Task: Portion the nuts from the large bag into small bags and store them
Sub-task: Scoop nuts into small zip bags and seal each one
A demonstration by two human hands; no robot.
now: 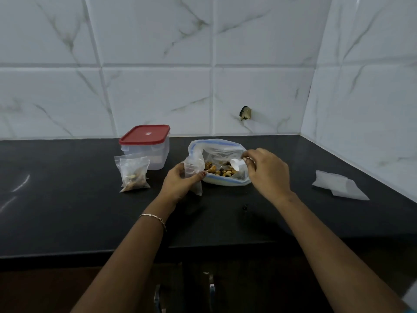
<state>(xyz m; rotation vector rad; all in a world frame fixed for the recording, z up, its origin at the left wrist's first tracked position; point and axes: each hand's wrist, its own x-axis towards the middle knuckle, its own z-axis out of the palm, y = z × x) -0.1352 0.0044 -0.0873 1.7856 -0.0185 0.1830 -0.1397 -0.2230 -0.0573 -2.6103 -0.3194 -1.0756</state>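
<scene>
A large clear bag (216, 146) with a blue zip edge lies open on the black counter (67, 211), with mixed nuts (220, 171) showing inside. My left hand (180, 180) grips a small empty clear bag (194, 175), upright at the large bag's left edge. My right hand (266, 170) pinches the handle of a white spoon (237, 164) whose bowl hangs over the nuts in the large bag's mouth. A small bag filled with nuts (134, 176) stands to the left.
A clear storage box with a red lid (145, 143) stands behind the filled small bag. Folded empty bags or paper (338, 185) lie at the right near the tiled side wall. A small dark crumb (244, 207) sits on the counter.
</scene>
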